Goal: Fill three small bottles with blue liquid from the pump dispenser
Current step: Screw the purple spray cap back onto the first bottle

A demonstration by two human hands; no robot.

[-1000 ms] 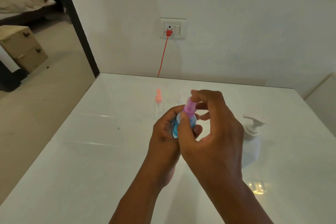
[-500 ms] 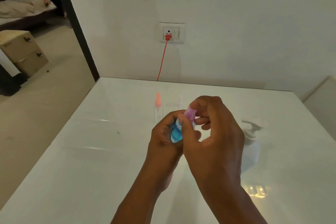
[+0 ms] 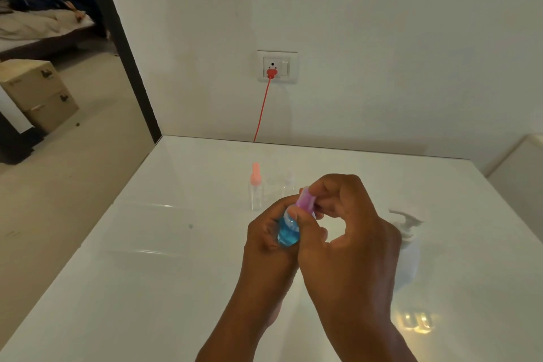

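Head view shows a small bottle (image 3: pixel 288 229) part-filled with blue liquid, held above the white worktop (image 3: pixel 164 273) in front of the person. The left hand (image 3: pixel 266 239) wraps its curled fingers around the bottle's body, while the right hand (image 3: pixel 346 232) pinches the purple cap (image 3: pixel 305 200) between thumb and fingertips, which looks like the cap being screwed on after filling. The bottle's long axis runs from the blue body at lower left up to the cap at upper right, so it leans a little to the right and away, cap end uppermost. It is likely light, thin clear plastic: stiff enough to hold shape but apt to flex and squirt if squeezed hard, and slippery if any liquid has run down the side. The body is the sensible place to hold, with only a light pinch on the cap, kept upright until the cap is tight. Beyond the hands, an empty clear bottle with a peach cap (image 3: pixel 256 189) stands upright on the worktop, and a fainter clear bottle (image 3: pixel 289 185) stands just beside it. The pump dispenser (image 3: pixel 407 239) stands to the right, partly hidden by the right hand, nozzle pointing left.
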